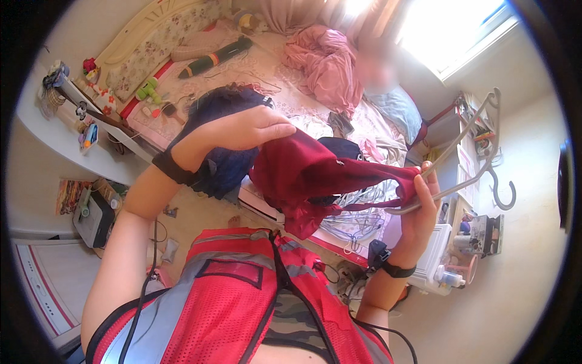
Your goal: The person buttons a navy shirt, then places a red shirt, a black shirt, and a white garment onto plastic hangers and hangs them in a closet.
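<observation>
A dark red garment (303, 167) with a narrow strap-like end is stretched between my two hands, in front of my chest. My left hand (254, 127) is closed on its upper left edge, with the fingertips partly hidden by the cloth. On the other side, my right hand (422, 203) grips a grey clothes hanger (492, 142) together with the narrow end of the garment. The hanger's hook points out to the right, and its lower bar passes by the cloth at my fingers.
Several loose hangers (354, 224) lie on the near edge of the bed (270, 60). Dark blue clothing (224, 164) is heaped left of them. A crumpled pink cover (324, 60) and a light blue pillow (397, 112) lie farther back. White drawers (433, 258) stand at right.
</observation>
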Available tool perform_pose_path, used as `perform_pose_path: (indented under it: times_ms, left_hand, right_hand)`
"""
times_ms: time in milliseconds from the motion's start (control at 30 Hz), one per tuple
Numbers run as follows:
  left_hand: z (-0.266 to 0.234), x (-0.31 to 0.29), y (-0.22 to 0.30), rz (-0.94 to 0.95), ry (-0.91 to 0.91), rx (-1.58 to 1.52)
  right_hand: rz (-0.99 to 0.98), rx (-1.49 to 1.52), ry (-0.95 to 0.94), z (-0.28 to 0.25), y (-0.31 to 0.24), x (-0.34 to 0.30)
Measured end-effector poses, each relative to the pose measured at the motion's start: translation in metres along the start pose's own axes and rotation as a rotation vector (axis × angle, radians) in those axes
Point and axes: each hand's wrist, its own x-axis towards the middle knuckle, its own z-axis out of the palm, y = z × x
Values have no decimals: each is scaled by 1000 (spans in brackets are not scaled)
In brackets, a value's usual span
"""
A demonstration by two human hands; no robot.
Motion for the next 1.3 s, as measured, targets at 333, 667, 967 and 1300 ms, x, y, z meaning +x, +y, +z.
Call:
perform_pose_path:
  times_ms: [333,667,967,1300]
  left_hand:
    - [-8,-12,34,123,-56,-717]
    - [-18,-19,30,151,101,-296]
    - [-16,-7,29,102,215,-816]
    - [-6,30,44,220,282,-1025]
  right_hand:
    - [-22,112,-90,0,-19,4]
    - [30,183,-126,21,-31,-6]
    - [13,127,-189,-2,-11,25]
    - [-164,-326,-69,-15,46,7]
